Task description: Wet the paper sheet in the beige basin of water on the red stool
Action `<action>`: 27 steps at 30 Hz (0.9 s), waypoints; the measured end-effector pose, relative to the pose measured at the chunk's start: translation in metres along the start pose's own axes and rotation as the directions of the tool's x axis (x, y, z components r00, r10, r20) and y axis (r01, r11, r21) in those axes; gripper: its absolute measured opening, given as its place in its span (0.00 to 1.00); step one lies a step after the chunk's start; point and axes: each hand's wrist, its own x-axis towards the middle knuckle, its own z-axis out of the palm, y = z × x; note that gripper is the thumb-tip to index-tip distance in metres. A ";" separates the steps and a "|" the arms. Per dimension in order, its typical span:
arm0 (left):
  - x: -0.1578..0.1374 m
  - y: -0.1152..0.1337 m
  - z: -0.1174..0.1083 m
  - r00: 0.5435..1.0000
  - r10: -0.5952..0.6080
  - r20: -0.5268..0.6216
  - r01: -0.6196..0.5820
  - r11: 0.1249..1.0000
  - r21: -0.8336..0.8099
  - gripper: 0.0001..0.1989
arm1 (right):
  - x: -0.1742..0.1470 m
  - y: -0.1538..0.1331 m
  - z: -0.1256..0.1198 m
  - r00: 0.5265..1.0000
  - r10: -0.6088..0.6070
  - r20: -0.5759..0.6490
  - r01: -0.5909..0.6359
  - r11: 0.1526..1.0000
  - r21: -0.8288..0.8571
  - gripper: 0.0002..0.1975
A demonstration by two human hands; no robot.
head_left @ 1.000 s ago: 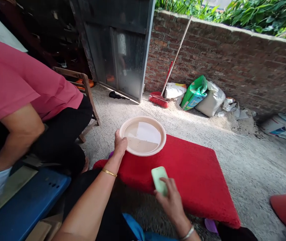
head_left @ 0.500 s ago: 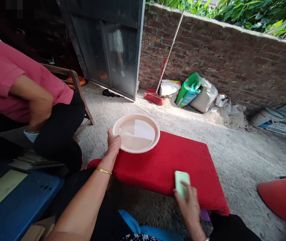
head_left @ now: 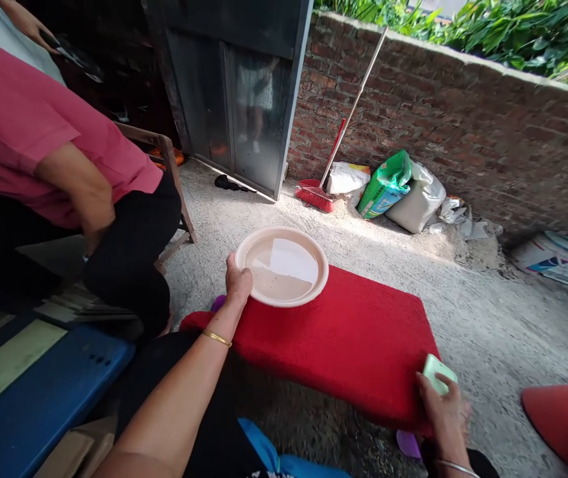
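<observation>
A pale pink basin [head_left: 324,279] with water in it is at the far left part of the red-covered bench [head_left: 358,332]. My left hand [head_left: 239,279] grips the basin's left rim, thumb over the edge and fingers beneath. At the bench's right end, my right hand [head_left: 446,405] is closed on a pale green rounded block [head_left: 439,373]. Its exact kind is unclear, and my fingers cover its lower part. The block is tilted over the red cover's right edge; I cannot tell whether it touches the cover.
A person in a pink shirt [head_left: 30,113] sits at left beside a blue case [head_left: 75,392]. Behind are a metal door [head_left: 234,99], a broom [head_left: 316,194], a green sack [head_left: 386,186] and a brick wall [head_left: 438,119]. A red bucket-like container [head_left: 563,418] lies at right.
My right hand has moved right with the pale green block, from the bench's near middle to its right end, tilting it. My left hand stays on the basin's rim.
</observation>
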 end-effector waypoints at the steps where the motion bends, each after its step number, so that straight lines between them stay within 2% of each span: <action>1: 0.000 0.001 0.000 1.000 -0.004 0.002 0.004 1.000 -0.006 0.38 | -0.013 -0.018 0.008 0.999 -0.025 0.039 0.025 1.000 -0.003 0.35; 3: -0.001 0.002 0.000 1.000 -0.013 -0.004 0.013 1.000 -0.016 0.38 | -0.057 -0.066 0.030 0.982 -0.138 0.128 0.136 0.990 0.021 0.34; 4: -0.001 0.002 0.000 1.000 -0.018 -0.009 0.018 1.000 -0.018 0.38 | -0.083 -0.092 0.041 0.954 -0.250 0.167 0.244 0.968 0.054 0.31; 5: -0.001 0.003 0.000 1.000 -0.024 -0.014 0.024 1.000 -0.019 0.39 | -0.110 -0.116 0.052 0.903 -0.377 0.207 0.362 0.926 0.107 0.28; 6: -0.001 0.003 0.000 0.999 -0.029 -0.019 0.029 0.999 -0.020 0.39 | -0.137 -0.138 0.062 0.833 -0.500 0.236 0.472 0.866 0.167 0.25; 8: 0.000 0.002 0.000 0.999 -0.031 -0.021 0.030 0.999 -0.028 0.39 | -0.179 -0.170 0.075 0.661 -0.702 0.264 0.633 0.711 0.305 0.22; 9: 0.000 0.002 0.000 0.999 -0.031 -0.020 0.030 0.999 -0.032 0.39 | -0.192 -0.179 0.079 0.570 -0.773 0.279 0.670 0.634 0.387 0.21; 10: -0.001 0.002 -0.001 0.999 -0.031 -0.018 0.030 0.999 -0.035 0.38 | -0.198 -0.185 0.080 0.499 -0.814 0.297 0.665 0.580 0.471 0.21; 11: -0.001 0.002 -0.001 0.999 -0.031 -0.017 0.030 0.999 -0.038 0.38 | -0.197 -0.187 0.080 0.460 -0.829 0.317 0.629 0.556 0.543 0.20; 12: -0.001 0.003 -0.001 0.999 -0.031 -0.017 0.031 0.999 -0.040 0.38 | -0.189 -0.187 0.078 0.454 -0.824 0.338 0.577 0.562 0.592 0.19; 13: -0.002 0.003 -0.001 0.999 -0.032 -0.017 0.031 0.999 -0.039 0.38 | -0.175 -0.185 0.075 0.488 -0.796 0.357 0.523 0.594 0.611 0.19; 15: -0.004 0.005 0.000 0.999 -0.034 -0.022 0.033 0.999 -0.034 0.38 | -0.134 -0.180 0.066 0.644 -0.675 0.360 0.434 0.710 0.554 0.23; 17: -0.006 0.008 0.000 0.999 -0.040 -0.030 0.039 0.999 -0.034 0.39 | -0.089 -0.179 0.058 0.794 -0.520 0.316 0.364 0.822 0.438 0.31; 19: -0.007 0.010 0.001 0.998 -0.043 -0.036 0.042 0.998 -0.051 0.39 | -0.052 -0.185 0.054 0.879 -0.388 0.278 0.292 0.898 0.329 0.36; 21: -0.008 0.013 0.001 0.998 -0.043 -0.035 0.040 0.997 -0.067 0.39 | -0.031 -0.198 0.056 0.905 -0.331 0.266 0.264 0.929 0.260 0.37; 23: -0.009 0.014 0.000 0.999 -0.046 -0.022 0.044 0.996 -0.074 0.39 | -0.025 -0.214 0.062 0.912 -0.313 0.265 0.260 0.941 0.217 0.37; 27: -0.008 0.014 0.000 0.999 -0.044 -0.007 0.044 0.995 -0.088 0.39 | -0.052 -0.242 0.080 0.895 -0.349 0.277 0.307 0.934 0.184 0.35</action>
